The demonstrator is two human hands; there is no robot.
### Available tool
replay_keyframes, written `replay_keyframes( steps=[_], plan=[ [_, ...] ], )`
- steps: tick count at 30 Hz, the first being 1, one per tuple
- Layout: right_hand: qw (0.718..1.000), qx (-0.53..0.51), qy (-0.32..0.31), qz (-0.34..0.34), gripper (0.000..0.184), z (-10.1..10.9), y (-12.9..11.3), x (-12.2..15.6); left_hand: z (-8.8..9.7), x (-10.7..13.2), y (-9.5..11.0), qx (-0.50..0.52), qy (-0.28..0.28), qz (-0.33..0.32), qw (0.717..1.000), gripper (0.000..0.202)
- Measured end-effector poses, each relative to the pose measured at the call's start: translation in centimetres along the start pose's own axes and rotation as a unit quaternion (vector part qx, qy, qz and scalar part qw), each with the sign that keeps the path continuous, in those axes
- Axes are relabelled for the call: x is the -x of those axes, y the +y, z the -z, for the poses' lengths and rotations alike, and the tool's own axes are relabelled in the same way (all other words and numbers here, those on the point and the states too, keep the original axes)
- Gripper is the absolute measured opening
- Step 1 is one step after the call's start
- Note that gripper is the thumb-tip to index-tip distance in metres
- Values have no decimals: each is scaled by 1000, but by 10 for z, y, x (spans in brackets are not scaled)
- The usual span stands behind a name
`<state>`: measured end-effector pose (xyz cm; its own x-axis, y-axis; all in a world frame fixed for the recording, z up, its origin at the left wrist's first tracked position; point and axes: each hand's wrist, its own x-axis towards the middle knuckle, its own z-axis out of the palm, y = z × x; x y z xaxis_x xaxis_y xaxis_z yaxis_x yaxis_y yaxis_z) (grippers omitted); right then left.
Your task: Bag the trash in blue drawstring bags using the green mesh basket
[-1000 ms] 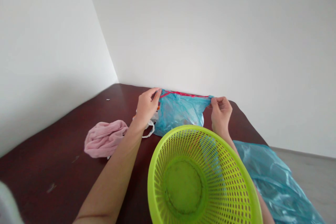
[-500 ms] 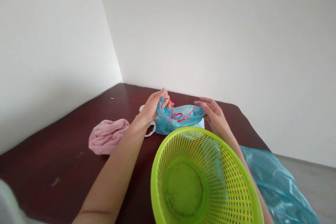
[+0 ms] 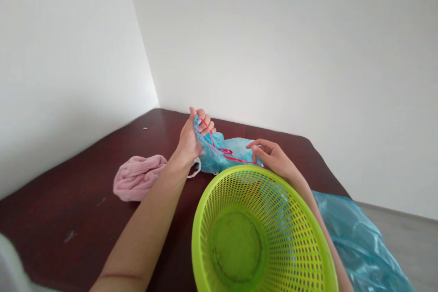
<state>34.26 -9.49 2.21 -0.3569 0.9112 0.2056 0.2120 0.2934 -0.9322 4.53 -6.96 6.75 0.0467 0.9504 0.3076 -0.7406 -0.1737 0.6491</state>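
Left hand clenched on bunched blue plastic bag, red drawstring looped through its fingers.
Bag sits on dark red table, behind lime-green plastic basket; right hand half open just above it; pink cloth further left.

Plastic bag translucent blue, drawstring red; basket lime-green, lattice-holed; towel pink
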Motion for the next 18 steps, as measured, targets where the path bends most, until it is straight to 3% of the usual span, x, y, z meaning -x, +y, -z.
replay_keyframes(
  steps=[3,7,12,18],
  plan=[
    [989,-26,-137,-48,68,-5,1,3,-5,0,-9,72,25,-59,995,75],
    [973,-79,-199,-83,76,-6,14,0,-7,-3,-20,166,40,-85,982,67],
    [990,-76,-106,-62,76,-16,35,-16,-15,0,-43,154,89,-62,982,71],
    [988,-151,-27,-9,70,-44,53,-34,-33,13,-85,133,58,40,989,80]
  ],
)
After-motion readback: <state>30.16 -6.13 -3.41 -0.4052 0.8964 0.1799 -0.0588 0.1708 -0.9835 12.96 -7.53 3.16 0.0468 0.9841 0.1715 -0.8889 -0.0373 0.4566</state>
